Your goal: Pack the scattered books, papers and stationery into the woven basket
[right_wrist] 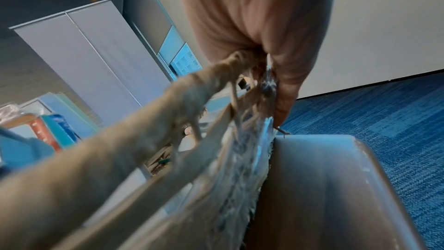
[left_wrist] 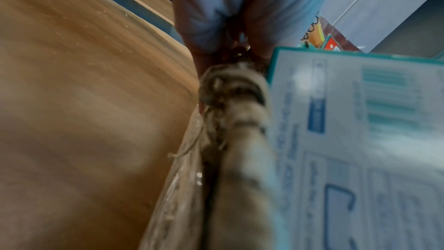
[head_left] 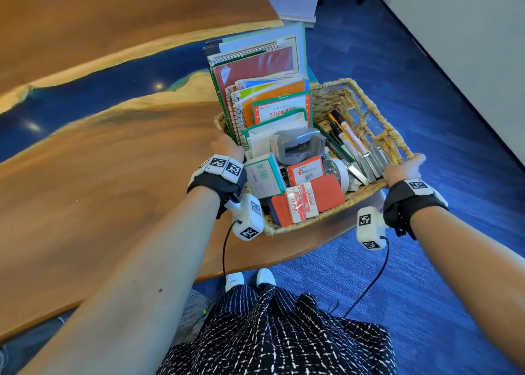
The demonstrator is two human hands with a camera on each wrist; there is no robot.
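Fingers [right_wrist: 283, 102] of right hand [head_left: 403, 170] gripped woven basket [head_left: 366, 110] rim on its right side | left hand [head_left: 227, 147] clasped left rim, fingers curled round it | basket sat at wooden table [head_left: 113, 176] edge | notebooks [head_left: 255, 62] upright at back; markers [head_left: 349, 136], boxes, erasers [head_left: 309, 198] inside

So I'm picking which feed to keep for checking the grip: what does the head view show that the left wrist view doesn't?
Only the head view shows the right hand on the woven basket, plus the markers and red erasers inside. Only the left wrist view shows the left hand with its fingers curled around the rim. Both show the teal box, notebooks and wooden table.
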